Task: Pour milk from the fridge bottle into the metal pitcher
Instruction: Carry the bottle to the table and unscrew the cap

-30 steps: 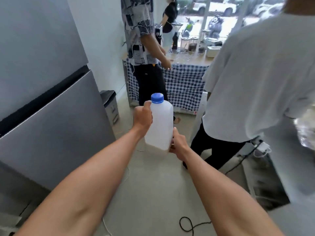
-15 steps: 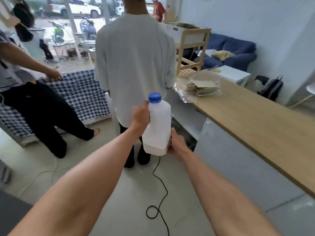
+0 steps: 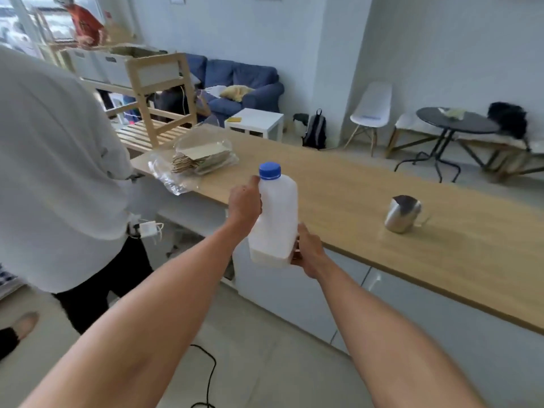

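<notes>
I carry a white plastic milk bottle (image 3: 276,219) with a blue cap (image 3: 269,170), held upright in front of the wooden counter (image 3: 441,260). My left hand (image 3: 245,198) grips its upper left side near the neck. Under its lower right corner, my right hand (image 3: 307,251) supports the base. The cap is on. A metal pitcher (image 3: 402,213) stands on the counter, to the right of the bottle and apart from it, its handle turned right.
A person in a white shirt (image 3: 56,178) stands close on the left. A plastic bag of cardboard sleeves (image 3: 200,160) lies at the counter's left end. A black cable (image 3: 206,375) runs over the floor. Sofa, chairs and a round table stand beyond.
My view has swung right, away from the fridge, past the person in white, to the counter, and the pitcher has come into sight. Both hands keep the same hold on the bottle.
</notes>
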Demonstrator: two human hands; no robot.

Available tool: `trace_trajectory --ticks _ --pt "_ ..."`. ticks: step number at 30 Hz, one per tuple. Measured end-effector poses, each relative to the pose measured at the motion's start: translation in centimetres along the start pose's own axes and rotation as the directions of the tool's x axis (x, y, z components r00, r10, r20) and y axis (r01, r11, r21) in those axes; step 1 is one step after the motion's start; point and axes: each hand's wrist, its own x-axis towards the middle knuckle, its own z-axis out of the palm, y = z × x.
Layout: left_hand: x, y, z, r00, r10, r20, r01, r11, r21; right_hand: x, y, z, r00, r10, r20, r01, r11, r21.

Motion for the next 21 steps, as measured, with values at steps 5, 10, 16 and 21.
trace_trajectory --ticks 5,10,16,21 --pt "1.4 -0.4 9.7 0.994 -0.015 0.106 0.015 1.0 0.009 3.1 -1.7 -8.7 0.997 0.0 -0.075 0.003 0.999 0.041" --pt "1.8 -0.7 17.0 0.981 -0.006 0.193 0.002 1.0 0.021 5.6 -2.7 -15.4 0.994 0.016 -0.11 -0.007 0.996 0.085" --pt "2.6 -0.7 22.8 0.961 0.005 0.275 -0.016 0.999 0.037 8.1 -3.1 -20.1 0.988 0.051 -0.145 -0.036 0.993 0.109" --pt "4.4 -0.8 25.9 0.95 -0.001 0.312 -0.009 1.0 0.029 10.2 -4.0 -22.1 0.982 0.055 -0.183 -0.034 0.993 0.117"
